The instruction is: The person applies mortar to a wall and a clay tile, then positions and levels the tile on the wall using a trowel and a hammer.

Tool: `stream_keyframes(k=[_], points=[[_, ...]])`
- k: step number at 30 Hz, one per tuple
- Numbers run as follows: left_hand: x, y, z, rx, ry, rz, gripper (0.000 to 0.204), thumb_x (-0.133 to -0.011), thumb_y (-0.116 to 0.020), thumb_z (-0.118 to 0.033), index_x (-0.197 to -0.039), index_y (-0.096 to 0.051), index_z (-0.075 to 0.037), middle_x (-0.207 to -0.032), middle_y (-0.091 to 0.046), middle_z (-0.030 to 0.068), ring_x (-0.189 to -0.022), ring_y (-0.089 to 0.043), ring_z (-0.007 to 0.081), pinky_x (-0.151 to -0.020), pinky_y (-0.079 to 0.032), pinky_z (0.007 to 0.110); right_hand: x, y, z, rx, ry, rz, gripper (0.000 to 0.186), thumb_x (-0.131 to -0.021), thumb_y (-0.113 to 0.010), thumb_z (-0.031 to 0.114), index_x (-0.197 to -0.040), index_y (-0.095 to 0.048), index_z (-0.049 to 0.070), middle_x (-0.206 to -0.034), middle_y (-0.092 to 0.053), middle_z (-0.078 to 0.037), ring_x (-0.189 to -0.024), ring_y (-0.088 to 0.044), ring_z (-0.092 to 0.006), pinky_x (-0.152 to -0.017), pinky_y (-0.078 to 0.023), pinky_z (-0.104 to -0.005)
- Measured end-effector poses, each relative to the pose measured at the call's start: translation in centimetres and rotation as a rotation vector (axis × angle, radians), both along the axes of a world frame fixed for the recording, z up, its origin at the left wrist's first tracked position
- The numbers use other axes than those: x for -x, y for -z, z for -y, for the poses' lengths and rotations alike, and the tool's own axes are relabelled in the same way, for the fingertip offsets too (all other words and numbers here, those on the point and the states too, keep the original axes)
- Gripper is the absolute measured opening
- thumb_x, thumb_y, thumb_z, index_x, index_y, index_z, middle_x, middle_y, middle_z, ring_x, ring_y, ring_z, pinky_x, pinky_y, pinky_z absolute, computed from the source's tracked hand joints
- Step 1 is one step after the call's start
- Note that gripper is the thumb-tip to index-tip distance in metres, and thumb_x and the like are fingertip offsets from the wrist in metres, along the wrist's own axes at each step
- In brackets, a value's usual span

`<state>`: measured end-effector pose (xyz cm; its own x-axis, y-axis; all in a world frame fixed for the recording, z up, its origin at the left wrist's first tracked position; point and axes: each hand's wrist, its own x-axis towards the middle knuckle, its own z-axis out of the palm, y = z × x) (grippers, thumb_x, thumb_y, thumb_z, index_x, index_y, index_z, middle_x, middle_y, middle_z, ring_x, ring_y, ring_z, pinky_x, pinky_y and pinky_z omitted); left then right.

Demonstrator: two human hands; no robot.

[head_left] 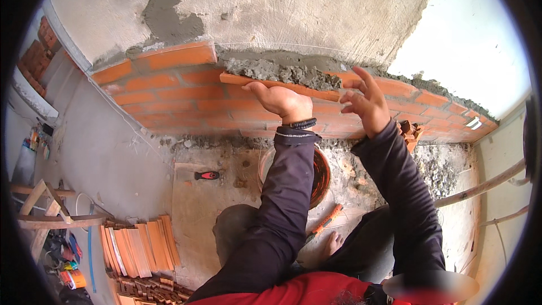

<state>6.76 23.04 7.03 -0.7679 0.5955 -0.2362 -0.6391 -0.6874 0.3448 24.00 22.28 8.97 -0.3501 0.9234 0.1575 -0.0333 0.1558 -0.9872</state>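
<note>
A long thin orange brick (271,83) lies against the top of the low brick wall (169,85), with a rough layer of wet grey mortar (282,72) on it. My left hand (280,103) holds this brick from below, palm up, with the thumb toward its left part; the other fingers are mostly hidden. Beside the brick's right end is my right hand (367,104), raised, its fingers apart and bent, holding nothing visible. Whether its fingertips touch the brick end I cannot tell. A thin string line (254,44) runs along the wall top.
Below my arms stands a bucket (322,178). An orange-handled tool (326,221) lies by my foot, and a red-and-black handled tool (206,175) to its left. Stacked thin bricks (141,246) and a wooden stand (51,214) are at lower left. Poles (480,183) lean at right.
</note>
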Motion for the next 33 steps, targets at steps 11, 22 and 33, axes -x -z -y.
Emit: stream_keyframes(k=[11, 22, 33], points=[[1.9, 1.0, -1.4, -0.014, 0.038, 0.065, 0.077, -0.101, -0.028, -0.055, -0.152, -0.005, -0.003, -0.160, -0.005, 0.0116, -0.146, -0.009, 0.0197, -0.118, -0.005, 0.037, 3.0, 2.6, -3.2, -0.140, -0.035, -0.029, 0.125, -0.064, -0.085, -0.002, -0.151, 0.002, 0.019, -0.128, -0.038, -0.011, -0.099, -0.050, -0.0219, -0.083, -0.052, -0.0356], [2.6, 2.0, -2.2, -0.005, -0.031, -0.078, 0.077, -0.101, -0.029, -0.053, -0.151, -0.004, 0.001, -0.159, -0.004, 0.0166, -0.146, -0.007, 0.0240, -0.119, -0.005, 0.039, 4.3, 2.9, -3.9, -0.197, -0.061, -0.113, 0.127, -0.064, -0.085, -0.002, -0.152, 0.004, 0.021, -0.119, -0.045, -0.011, -0.091, -0.053, -0.0165, -0.079, -0.053, -0.0319], [3.6, 0.8, -2.0, 0.018, -0.006, -0.147, 0.083, -0.100, -0.042, -0.049, -0.151, 0.000, 0.001, -0.154, -0.020, 0.0168, -0.140, -0.023, 0.0226, -0.115, -0.018, 0.037, 5.2, 3.9, -5.1, -0.261, 0.033, -0.201, 0.110, -0.076, -0.080, 0.008, -0.151, -0.001, 0.019, -0.109, -0.054, -0.013, -0.093, -0.063, -0.0217, -0.083, -0.055, -0.0363]])
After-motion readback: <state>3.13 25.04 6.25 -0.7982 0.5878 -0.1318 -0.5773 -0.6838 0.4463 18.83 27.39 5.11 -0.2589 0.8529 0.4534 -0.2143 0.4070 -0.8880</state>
